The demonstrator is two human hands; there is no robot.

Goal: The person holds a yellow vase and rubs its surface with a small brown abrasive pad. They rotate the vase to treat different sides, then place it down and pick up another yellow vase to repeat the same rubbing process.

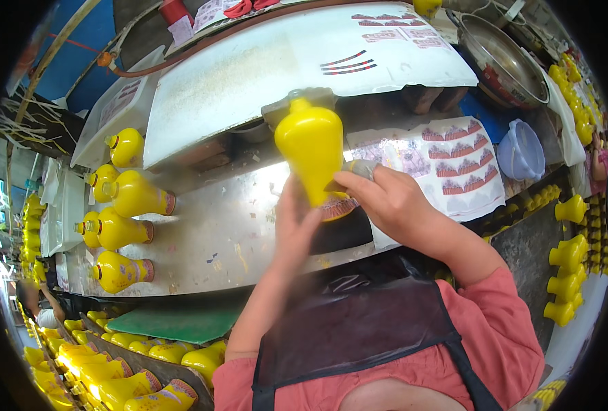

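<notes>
A glossy yellow vase [308, 140] stands in front of me, its neck pointing away and a patterned pink band [337, 207] round its foot. My left hand [294, 222], a little blurred, is closed round the lower left side of the vase. Against the vase's lower right side, my right hand [389, 198] pinches a small grey flat piece [362, 168]; its exact kind is unclear. Under the foot lies a black pad [345, 236] on the metal worktop [228, 240].
Several yellow vases [122, 228] stand at the worktop's left. A printed decal sheet [463, 198] lies at right beside a lavender bucket [521, 152]. Beyond is a white board [235, 82] with dark strips [348, 64]; a metal basin [502, 58] sits far right. More vases [112, 373] fill the lower left.
</notes>
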